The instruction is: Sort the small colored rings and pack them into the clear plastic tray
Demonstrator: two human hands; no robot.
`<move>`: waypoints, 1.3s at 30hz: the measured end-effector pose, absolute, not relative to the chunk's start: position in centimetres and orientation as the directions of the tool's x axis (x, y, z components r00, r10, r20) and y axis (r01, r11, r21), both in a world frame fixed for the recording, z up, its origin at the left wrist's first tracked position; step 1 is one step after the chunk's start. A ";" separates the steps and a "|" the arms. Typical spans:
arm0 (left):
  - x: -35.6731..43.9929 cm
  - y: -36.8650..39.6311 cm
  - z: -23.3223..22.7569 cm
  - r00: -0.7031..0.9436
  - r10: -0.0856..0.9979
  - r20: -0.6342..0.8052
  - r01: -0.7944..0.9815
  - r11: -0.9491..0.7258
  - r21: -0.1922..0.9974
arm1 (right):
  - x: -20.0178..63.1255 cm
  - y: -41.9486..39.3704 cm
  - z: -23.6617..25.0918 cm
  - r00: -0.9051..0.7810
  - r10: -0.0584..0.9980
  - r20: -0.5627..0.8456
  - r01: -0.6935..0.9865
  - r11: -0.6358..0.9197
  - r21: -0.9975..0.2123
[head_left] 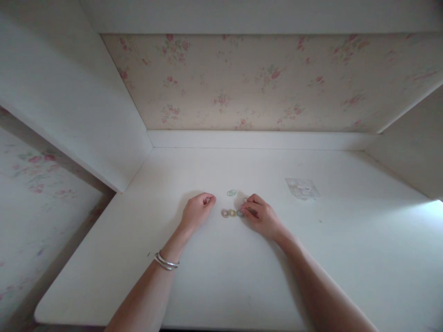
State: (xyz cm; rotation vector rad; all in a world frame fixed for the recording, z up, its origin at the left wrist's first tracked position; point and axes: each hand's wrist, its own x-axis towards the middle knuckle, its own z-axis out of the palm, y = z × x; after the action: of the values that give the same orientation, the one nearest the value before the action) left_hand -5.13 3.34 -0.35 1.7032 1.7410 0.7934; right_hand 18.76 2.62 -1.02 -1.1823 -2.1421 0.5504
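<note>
Head view shows the right hand (262,216) pinching the end ring of a row of rings (232,213) on the desk (221,276), while the left hand (197,211) rests loosely curled beside it, holding nothing visible.

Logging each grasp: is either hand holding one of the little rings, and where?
Right hand fingers touch the rim of the end ring in the row, flat on the table. Left hand is curled; contents cannot be told.

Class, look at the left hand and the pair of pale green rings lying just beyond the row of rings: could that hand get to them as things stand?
Probably yes. The left hand rests loosely curled on the white desk, and the pale green rings lie close by with only bare desk between. The right hand is at the row of rings, off that path.
</note>
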 end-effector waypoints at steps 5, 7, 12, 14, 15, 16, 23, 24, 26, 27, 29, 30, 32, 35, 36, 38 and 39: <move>-5.1 3.4 -0.4 -0.021 1.000 0.007 0.671 0.009 0.742 | 19.0 2.3 -0.3 -0.475 0.836 0.274 0.557 0.526 -0.642; -5.1 3.3 -0.4 -0.021 1.000 0.011 0.670 0.006 0.743 | 19.0 2.2 -0.1 -0.494 0.827 0.268 0.547 0.535 -0.644; -5.1 3.3 -0.1 -0.019 1.000 0.000 0.669 0.013 0.743 | 18.9 2.2 0.1 -0.443 0.851 0.282 0.506 0.497 -0.705; -5.1 3.2 0.1 -0.016 1.000 0.001 0.676 0.010 0.737 | 19.2 2.5 0.0 -0.305 0.902 0.307 0.496 0.425 -0.757; -5.1 3.1 0.1 -0.014 1.000 0.004 0.680 0.007 0.733 | 19.3 2.8 -0.1 -0.212 0.924 0.317 0.499 0.381 -0.779; -5.1 3.1 0.2 -0.011 1.000 0.004 0.686 0.005 0.728 | 19.5 3.1 -0.2 -0.112 0.942 0.318 0.500 0.330 -0.801; -3.3 1.9 1.1 0.052 0.996 0.069 0.728 -0.085 0.680 | 20.3 5.0 -1.2 0.271 0.959 0.087 0.309 -0.001 -0.951; -2.7 1.7 1.3 0.084 0.990 0.112 0.731 -0.138 0.668 | 20.2 5.1 -1.2 0.265 0.961 0.080 0.298 -0.003 -0.955; -1.1 1.5 1.9 0.166 0.970 0.176 0.749 -0.240 0.617 | 20.2 5.1 -1.1 0.245 0.966 0.076 0.294 0.000 -0.956; -0.2 1.5 2.2 0.209 0.961 0.183 0.766 -0.277 0.580 | 20.2 5.1 -1.0 0.236 0.969 0.073 0.296 0.000 -0.955; 1.5 1.8 2.6 0.286 0.945 0.158 0.804 -0.326 0.497 | 20.2 5.1 -1.0 0.228 0.971 0.069 0.292 0.000 -0.956; 2.2 2.0 2.7 0.315 0.939 0.136 0.821 -0.341 0.457 | 20.3 5.1 -0.9 0.227 0.972 0.068 0.284 0.000 -0.959; 3.4 2.7 2.9 0.361 0.928 0.096 0.846 -0.369 0.385 | 20.4 5.2 -0.9 0.223 0.972 0.067 0.268 0.005 -0.963; 4.6 4.0 2.9 0.414 0.909 0.045 0.863 -0.408 0.299 | 20.6 5.3 -0.9 0.205 0.976 0.074 0.262 0.018 -0.965; 4.8 4.4 2.8 0.426 0.904 0.032 0.865 -0.417 0.280 | 20.7 5.3 -0.9 0.198 0.977 0.076 0.261 0.022 -0.965; 5.1 5.1 2.8 0.441 0.897 0.009 0.866 -0.429 0.259 | 20.8 5.4 -0.9 0.188 0.979 0.078 0.258 0.027 -0.966; 5.2 5.4 2.8 0.452 0.892 -0.001 0.863 -0.436 0.255 | 20.8 5.4 -0.9 0.185 0.980 0.078 0.259 0.028 -0.965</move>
State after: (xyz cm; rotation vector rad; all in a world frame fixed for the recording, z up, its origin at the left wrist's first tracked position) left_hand 5.17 5.36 2.79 2.4833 1.5266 0.1964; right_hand 20.82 5.39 -0.94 -1.4394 -1.2684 0.8909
